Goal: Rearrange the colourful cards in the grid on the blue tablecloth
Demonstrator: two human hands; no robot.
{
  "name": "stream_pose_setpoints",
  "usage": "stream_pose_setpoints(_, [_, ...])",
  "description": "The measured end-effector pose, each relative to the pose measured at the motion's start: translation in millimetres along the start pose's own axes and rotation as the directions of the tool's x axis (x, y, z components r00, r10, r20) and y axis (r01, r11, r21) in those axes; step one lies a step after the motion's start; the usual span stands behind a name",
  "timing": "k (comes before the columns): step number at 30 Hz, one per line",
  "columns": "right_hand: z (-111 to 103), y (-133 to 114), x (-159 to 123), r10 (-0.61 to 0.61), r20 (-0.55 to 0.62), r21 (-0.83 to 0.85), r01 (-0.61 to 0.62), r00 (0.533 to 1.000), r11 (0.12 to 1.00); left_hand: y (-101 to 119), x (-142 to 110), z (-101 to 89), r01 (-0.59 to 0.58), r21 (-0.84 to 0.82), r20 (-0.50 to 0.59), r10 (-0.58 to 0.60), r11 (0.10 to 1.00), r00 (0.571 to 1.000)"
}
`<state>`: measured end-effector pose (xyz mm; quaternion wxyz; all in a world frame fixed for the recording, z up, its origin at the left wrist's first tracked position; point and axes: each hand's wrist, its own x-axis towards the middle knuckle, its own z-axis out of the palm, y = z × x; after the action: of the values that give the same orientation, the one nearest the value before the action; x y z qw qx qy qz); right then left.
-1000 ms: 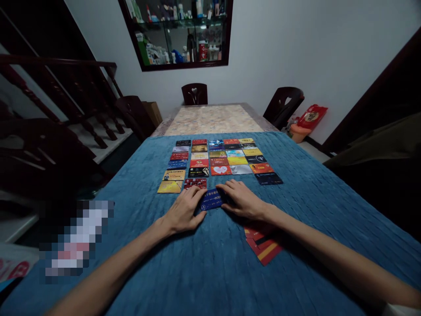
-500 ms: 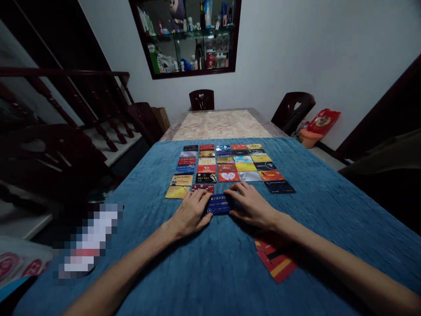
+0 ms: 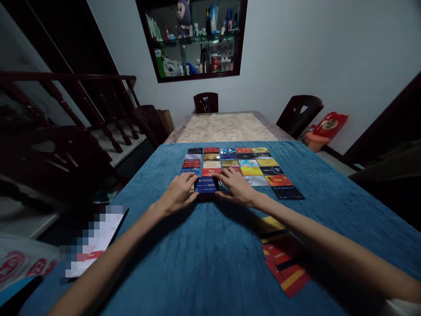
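Card (image 3: 206, 185) between both hands, left hand (image 3: 179, 192) and right hand (image 3: 237, 188) gripping its ends

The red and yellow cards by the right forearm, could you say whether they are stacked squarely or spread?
Spread: the red and yellow cards overlap at different angles, with edges out of line.

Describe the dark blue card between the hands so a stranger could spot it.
Find the blue cloth on the long table, then the rows of colourful printed cards. At their near edge is a dark blue rectangular card with pale lettering, the only one held at both ends by the bare left hand and bare right hand.
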<state>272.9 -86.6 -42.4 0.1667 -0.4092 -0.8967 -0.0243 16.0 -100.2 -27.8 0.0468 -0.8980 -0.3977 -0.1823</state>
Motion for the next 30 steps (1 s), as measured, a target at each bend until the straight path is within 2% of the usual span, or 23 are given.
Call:
stream_pose_setpoints(9, [9, -6, 75, 0.115, 0.128, -0.005, -0.115, 0.985, 0.993, -67, 16, 6.7, 0.066, 0.000, 0.019, -0.066, 0.998, 0.998])
stream_pose_setpoints(15, [26, -2, 106, 0.164, 0.167, -0.004, -0.166, 0.972, 0.986, -97, 24, 20.3, 0.122, 0.020, 0.080, -0.123, 0.992, 0.989])
stream_pose_setpoints(22, [37, -2, 123, 0.204, 0.208, -0.013, -0.206, 0.957, 0.978, -110, 31, 26.8, 0.208, 0.004, 0.133, -0.207, 0.978, 0.969])
stream_pose_setpoints(30, [35, -7, 129, 0.235, 0.268, -0.054, -0.229, 0.934, 0.972, -114, 37, 33.2, 0.245, -0.004, 0.168, -0.241, 0.969, 0.956])
